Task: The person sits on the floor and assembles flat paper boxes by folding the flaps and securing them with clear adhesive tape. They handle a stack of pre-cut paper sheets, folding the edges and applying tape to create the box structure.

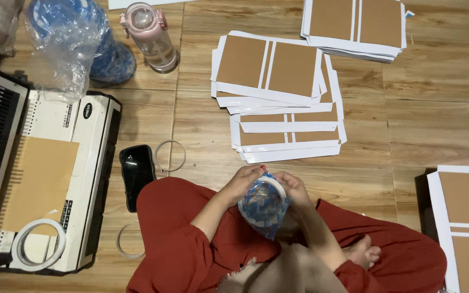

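Both of my hands hold a roll of tape wrapped in blue-and-white patterned plastic (264, 209) above my lap. My left hand (243, 181) grips its left upper edge. My right hand (294, 187) pinches the right upper edge, at the white rim of the roll. I sit cross-legged in red trousers (180, 244) on a wooden floor, one bare foot (365, 253) showing at the right.
Stacks of brown-and-white card covers (278, 81) lie ahead, further stacks at the far right (465, 217) and the top (354, 24). A binding machine (55, 179) with a tape ring (38, 244) stands left. A black phone (137, 171), clear rings (170, 156), a pink bottle (150, 35) and a plastic bag (69, 43) are nearby.
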